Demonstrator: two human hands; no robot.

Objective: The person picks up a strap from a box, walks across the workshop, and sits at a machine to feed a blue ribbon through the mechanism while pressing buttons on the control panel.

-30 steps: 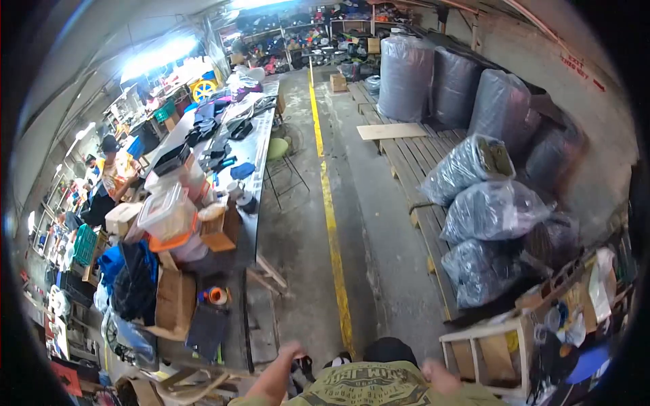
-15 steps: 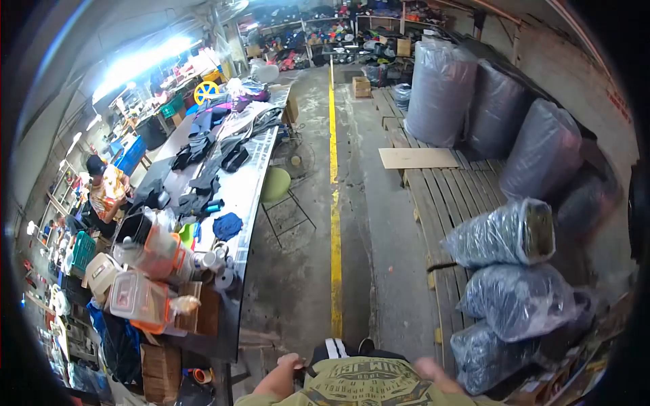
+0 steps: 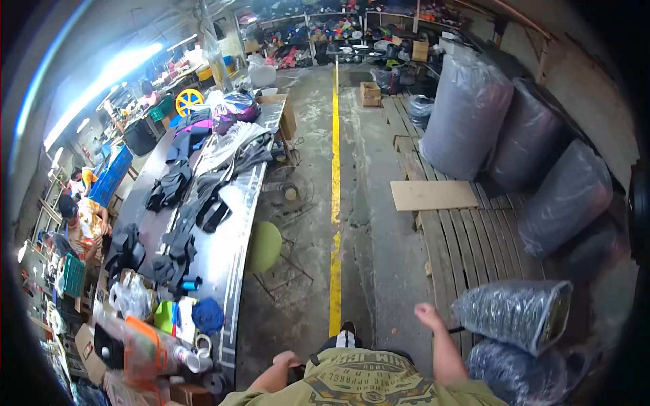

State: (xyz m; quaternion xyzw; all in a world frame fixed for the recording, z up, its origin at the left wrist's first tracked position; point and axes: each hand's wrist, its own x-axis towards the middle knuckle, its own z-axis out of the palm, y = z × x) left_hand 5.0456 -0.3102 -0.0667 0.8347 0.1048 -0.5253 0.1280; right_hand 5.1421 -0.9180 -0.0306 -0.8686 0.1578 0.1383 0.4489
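Observation:
My left hand (image 3: 287,358) hangs low at my left side, by the dark cloth at my waist. Its fingers look loosely curled, and I make out nothing in them. Swung forward on the other side, my right hand (image 3: 426,314) is a loose fist with nothing visible in it. It is over the floor, near the edge of the wooden slatted platform (image 3: 467,254), apart from the plastic-wrapped bundle (image 3: 511,312). Below my olive T-shirt (image 3: 365,379), one shoe (image 3: 347,327) shows on the yellow floor line (image 3: 335,271).
To the left, a long table (image 3: 230,264) bears dark garments (image 3: 169,186) and clear plastic boxes. A green stool (image 3: 265,247) and a floor fan (image 3: 290,194) stand beside it. Tall wrapped rolls (image 3: 467,115) and a flat board (image 3: 433,195) occupy the platform. A person (image 3: 88,220) sits far left.
I have moved forward along the yellow line; the stool, table and bundles are nearer. My right hand has swung forward and up from my side, while my left stays low.

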